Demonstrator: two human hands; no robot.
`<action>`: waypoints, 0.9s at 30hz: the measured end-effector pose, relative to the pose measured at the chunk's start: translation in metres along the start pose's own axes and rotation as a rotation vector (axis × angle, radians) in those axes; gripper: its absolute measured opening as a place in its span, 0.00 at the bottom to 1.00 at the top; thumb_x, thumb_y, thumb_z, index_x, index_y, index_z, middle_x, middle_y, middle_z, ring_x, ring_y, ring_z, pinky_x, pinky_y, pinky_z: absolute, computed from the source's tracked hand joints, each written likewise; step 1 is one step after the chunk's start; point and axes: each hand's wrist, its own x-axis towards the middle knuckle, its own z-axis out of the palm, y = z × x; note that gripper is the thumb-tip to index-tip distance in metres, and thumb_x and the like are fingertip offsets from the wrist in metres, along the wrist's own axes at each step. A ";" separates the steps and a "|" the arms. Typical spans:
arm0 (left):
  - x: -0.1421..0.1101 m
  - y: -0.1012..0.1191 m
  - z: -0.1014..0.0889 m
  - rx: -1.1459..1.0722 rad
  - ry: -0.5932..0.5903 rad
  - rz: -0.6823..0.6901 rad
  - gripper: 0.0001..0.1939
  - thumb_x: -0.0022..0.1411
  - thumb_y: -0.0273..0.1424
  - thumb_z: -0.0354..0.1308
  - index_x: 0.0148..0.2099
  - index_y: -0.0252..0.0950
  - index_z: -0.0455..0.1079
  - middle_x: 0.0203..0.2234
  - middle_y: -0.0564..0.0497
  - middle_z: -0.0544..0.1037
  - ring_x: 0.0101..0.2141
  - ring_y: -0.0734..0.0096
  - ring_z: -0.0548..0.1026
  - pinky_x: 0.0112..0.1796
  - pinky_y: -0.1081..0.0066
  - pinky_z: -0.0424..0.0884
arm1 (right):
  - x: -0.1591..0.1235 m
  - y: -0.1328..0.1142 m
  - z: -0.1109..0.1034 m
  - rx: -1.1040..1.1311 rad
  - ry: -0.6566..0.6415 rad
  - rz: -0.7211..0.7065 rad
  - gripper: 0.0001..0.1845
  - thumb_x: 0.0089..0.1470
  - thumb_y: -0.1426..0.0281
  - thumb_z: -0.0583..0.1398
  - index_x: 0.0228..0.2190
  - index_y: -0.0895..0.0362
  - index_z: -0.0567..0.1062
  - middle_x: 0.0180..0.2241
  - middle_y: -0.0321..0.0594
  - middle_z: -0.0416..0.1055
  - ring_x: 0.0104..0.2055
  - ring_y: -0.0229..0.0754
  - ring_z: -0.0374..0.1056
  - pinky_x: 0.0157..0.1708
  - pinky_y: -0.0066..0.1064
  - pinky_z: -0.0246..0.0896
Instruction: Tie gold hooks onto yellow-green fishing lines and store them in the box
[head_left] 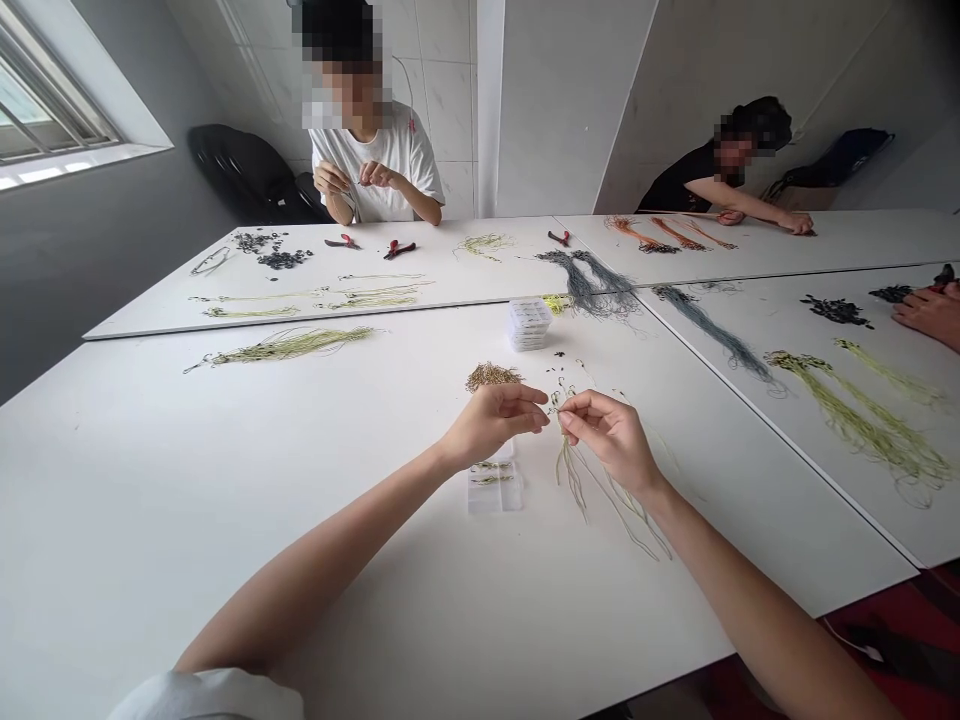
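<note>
My right hand [611,438] is closed in a pinch at the top of a bunch of thin yellow-green cords [574,478] with small dark hook-like ends. What exactly sits between its fingertips is too small to make out. Facing it, my left hand [495,420] holds its fingers and thumb apart, its fingertips just short of the cord ends. Under my left wrist lies a clear compartment box [506,497], partly covered, with short hook-like pieces in it. A heap of small gold-brown metal pieces [491,376] lies just beyond my left hand.
A stack of clear boxes [529,325] stands farther back. Yellow-green cord bundles [292,345], grey cord bundles [592,285] and red-handled pliers [401,249] lie around the white table [225,480]. Two people work opposite; another person's hand [930,312] rests at the right edge.
</note>
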 end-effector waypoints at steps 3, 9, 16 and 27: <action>0.000 -0.001 0.000 0.000 0.011 0.000 0.16 0.57 0.28 0.63 0.48 0.30 0.71 0.31 0.45 0.80 0.38 0.64 0.77 0.46 0.60 0.72 | -0.001 0.000 0.000 0.004 -0.001 -0.009 0.08 0.56 0.63 0.61 0.31 0.55 0.74 0.25 0.37 0.68 0.27 0.40 0.64 0.30 0.35 0.62; 0.000 -0.001 0.001 -0.018 0.026 -0.002 0.16 0.56 0.28 0.63 0.47 0.30 0.71 0.32 0.45 0.80 0.37 0.65 0.77 0.46 0.60 0.72 | -0.001 -0.002 0.000 -0.014 -0.010 -0.007 0.07 0.56 0.64 0.61 0.30 0.54 0.74 0.26 0.38 0.70 0.26 0.39 0.64 0.30 0.35 0.62; -0.003 0.002 0.003 -0.055 0.031 -0.037 0.18 0.53 0.29 0.66 0.47 0.30 0.71 0.32 0.45 0.80 0.37 0.66 0.78 0.45 0.62 0.72 | -0.001 -0.003 0.002 -0.007 0.006 0.043 0.09 0.52 0.62 0.64 0.28 0.55 0.76 0.24 0.37 0.70 0.26 0.40 0.65 0.28 0.34 0.63; -0.006 0.000 0.007 0.097 -0.095 0.045 0.16 0.58 0.34 0.63 0.47 0.31 0.71 0.33 0.45 0.80 0.36 0.66 0.78 0.41 0.67 0.72 | 0.000 0.007 0.009 0.268 -0.078 0.180 0.07 0.51 0.64 0.66 0.28 0.56 0.77 0.25 0.37 0.71 0.25 0.37 0.63 0.28 0.32 0.60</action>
